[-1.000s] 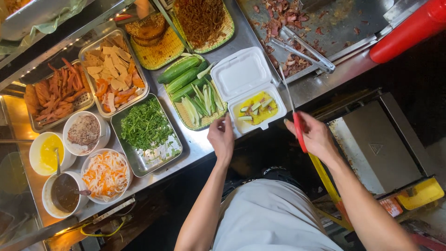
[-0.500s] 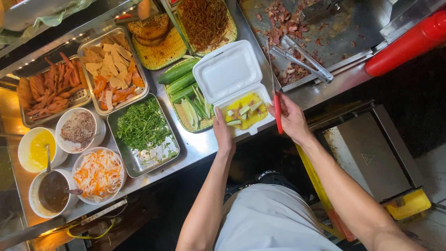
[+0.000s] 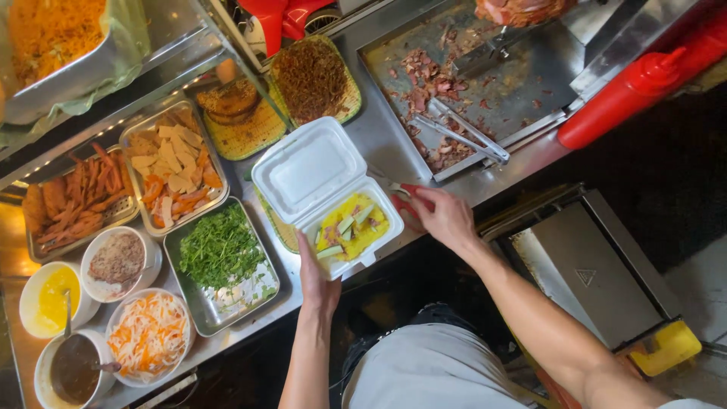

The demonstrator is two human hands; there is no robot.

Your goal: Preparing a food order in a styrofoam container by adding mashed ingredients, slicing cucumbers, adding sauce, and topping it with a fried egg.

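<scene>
Holding the foam box (image 3: 333,198) from below with your left hand (image 3: 316,274), you now have it lifted off the counter edge, nearer to you than a second ago, when it sat over the cucumber tray. Your fingers curl under its near corner in a firm grip. The lid stands open, and yellow rice with cucumber strips and bits of meat shows in the lower half.

Your right hand (image 3: 447,220) has come in from the side and now closes round red-handled scissors (image 3: 405,198) beside the box; a second ago it held them further right, upright. That suggests the cutting is done and the filled box is moving on.

The scissor blades are mostly hidden behind the box and your fingers, so you cannot tell whether they are shut. The cucumber tray is almost wholly covered by the box. The meat at the griddle's (image 3: 522,83) top is cut off by the frame.
</scene>
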